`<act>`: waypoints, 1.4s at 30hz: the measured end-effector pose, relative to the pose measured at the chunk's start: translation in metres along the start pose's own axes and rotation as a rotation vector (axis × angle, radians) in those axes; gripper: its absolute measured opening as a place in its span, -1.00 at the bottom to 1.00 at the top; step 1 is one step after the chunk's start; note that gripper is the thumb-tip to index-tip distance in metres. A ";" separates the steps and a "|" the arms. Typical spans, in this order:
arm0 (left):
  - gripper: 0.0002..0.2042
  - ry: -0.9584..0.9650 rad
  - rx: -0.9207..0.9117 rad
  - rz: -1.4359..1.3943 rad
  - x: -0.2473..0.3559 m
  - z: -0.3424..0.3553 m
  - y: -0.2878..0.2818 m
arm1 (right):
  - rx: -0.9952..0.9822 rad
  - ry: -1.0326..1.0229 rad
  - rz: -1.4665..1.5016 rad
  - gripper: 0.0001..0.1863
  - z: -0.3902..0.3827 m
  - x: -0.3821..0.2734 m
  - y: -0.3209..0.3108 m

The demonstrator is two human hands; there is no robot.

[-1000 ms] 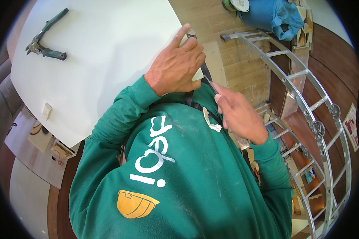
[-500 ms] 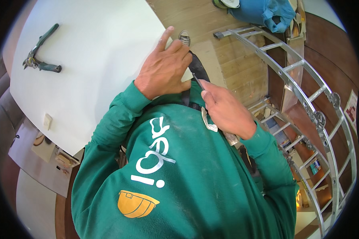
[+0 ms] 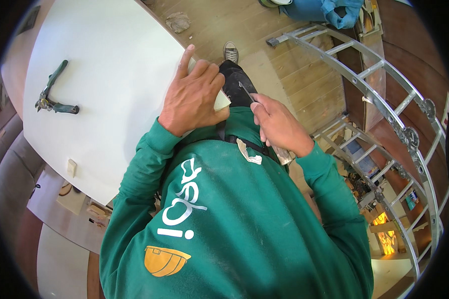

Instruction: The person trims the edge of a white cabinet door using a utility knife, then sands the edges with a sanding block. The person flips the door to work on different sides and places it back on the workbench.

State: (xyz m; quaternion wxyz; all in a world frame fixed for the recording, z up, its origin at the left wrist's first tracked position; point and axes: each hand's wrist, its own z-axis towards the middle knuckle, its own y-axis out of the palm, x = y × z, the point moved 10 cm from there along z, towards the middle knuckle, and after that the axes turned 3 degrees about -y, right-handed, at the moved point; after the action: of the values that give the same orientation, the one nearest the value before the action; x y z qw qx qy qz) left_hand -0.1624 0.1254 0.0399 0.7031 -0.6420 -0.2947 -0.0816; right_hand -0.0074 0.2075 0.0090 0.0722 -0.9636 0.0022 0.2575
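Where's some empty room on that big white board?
The widest bare patch on the white board lies between the green-handled snips and the left hand. Another lies between the snips and the small white block. It's crowded by the board's right corner: the left hand rests there and the right hand holds a thin pointed tool nearby.

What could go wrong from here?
1. The slim pointed tool in the right hand is bare-tipped, and the left hand wears no glove; a slip could nick its thumb.
2. In view, the tip overlaps the dark trouser leg; depth is unclear, but an outward slip might reach it.
3. The white scrap at the waist might drop.
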 end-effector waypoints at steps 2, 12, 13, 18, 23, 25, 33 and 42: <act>-0.59 0.002 -0.018 0.007 0.001 0.000 0.000 | -0.026 0.016 -0.001 -0.53 0.006 0.010 0.001; -0.42 -0.038 -0.025 -0.407 0.007 0.029 -0.040 | 0.133 -0.465 0.176 -0.54 -0.012 -0.021 -0.029; -0.43 -0.071 -0.028 -0.496 0.006 0.037 -0.043 | 0.104 -0.470 0.241 -0.53 -0.014 -0.025 -0.033; -0.79 -0.194 -0.102 -0.791 -0.006 0.059 -0.027 | -0.021 -0.505 0.479 -0.48 -0.023 -0.033 -0.044; -0.67 -0.123 -0.091 -0.758 -0.013 0.064 -0.028 | -0.151 -0.510 0.539 -0.45 -0.018 -0.012 -0.047; -0.56 -0.127 -0.003 -0.582 -0.023 0.066 -0.032 | -0.136 -0.508 0.563 -0.45 -0.012 0.004 -0.043; -0.50 0.066 -0.346 0.268 0.013 0.030 -0.019 | 0.061 -0.429 0.432 -0.60 0.012 0.047 0.001; -0.45 -0.005 -0.353 0.155 0.008 0.011 0.013 | 0.137 -0.536 0.308 -0.58 0.030 0.048 0.000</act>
State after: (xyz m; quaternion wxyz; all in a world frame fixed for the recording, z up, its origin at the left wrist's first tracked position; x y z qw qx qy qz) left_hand -0.1534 0.1402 0.0330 0.5828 -0.7765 -0.2271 -0.0758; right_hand 0.0195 0.2129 -0.0411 0.0950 -0.8426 0.1462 0.5096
